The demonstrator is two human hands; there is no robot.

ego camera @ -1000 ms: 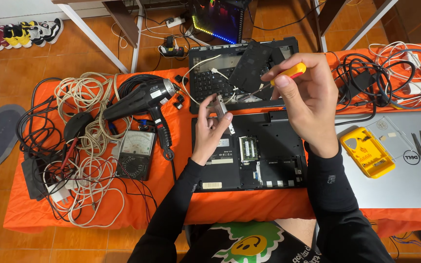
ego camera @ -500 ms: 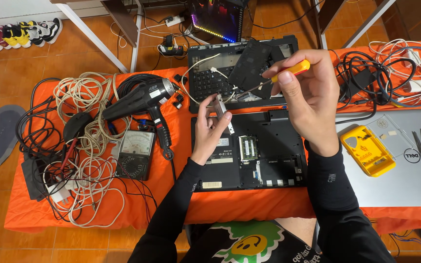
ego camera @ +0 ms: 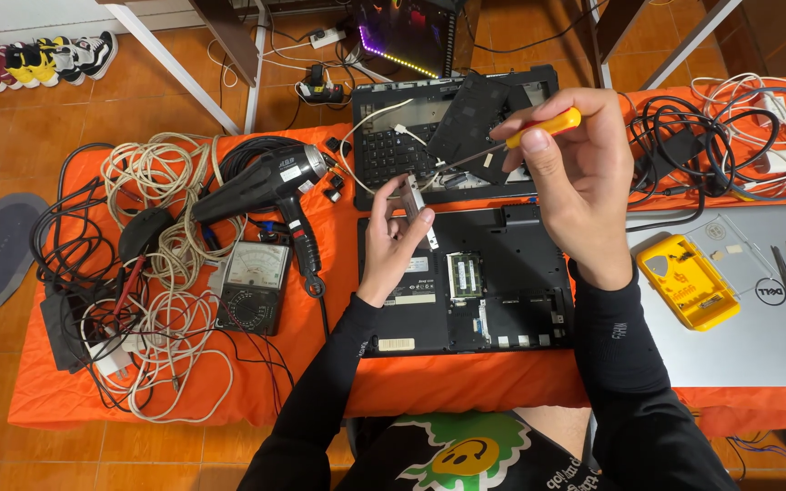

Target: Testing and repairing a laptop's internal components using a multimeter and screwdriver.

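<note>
On the orange-covered table (ego camera: 466,386), far left: a heap of white and black cables (ego camera: 152,300), then a black heat gun (ego camera: 266,182) lying on its side above an analogue meter (ego camera: 252,286). Centre-left: left hand (ego camera: 393,241), raised over the table, fingers closed around a small silver metal bracket (ego camera: 416,205) held upright by its lower edge; grip and height match the views of a second ago, so the piece is being kept steady rather than repositioned. Beneath it: an opened black laptop base (ego camera: 493,291), underside up, memory slot and board exposed. Behind: a detached keyboard panel (ego camera: 448,136), tilted, with a loose dark cover on top. Centre-right: right hand (ego camera: 579,182), fingers clamped on a screwdriver (ego camera: 502,150) with yellow-orange handle; its thin shaft slants down-left, tip at the bracket's upper end. Compared with a second ago, the handle has shifted slightly in the fingers, which suggests a screw is being turned. Right: a yellow tool case (ego camera: 689,282) resting on a closed silver laptop (ego camera: 757,327); tangled leads (ego camera: 720,136) beyond.
</note>
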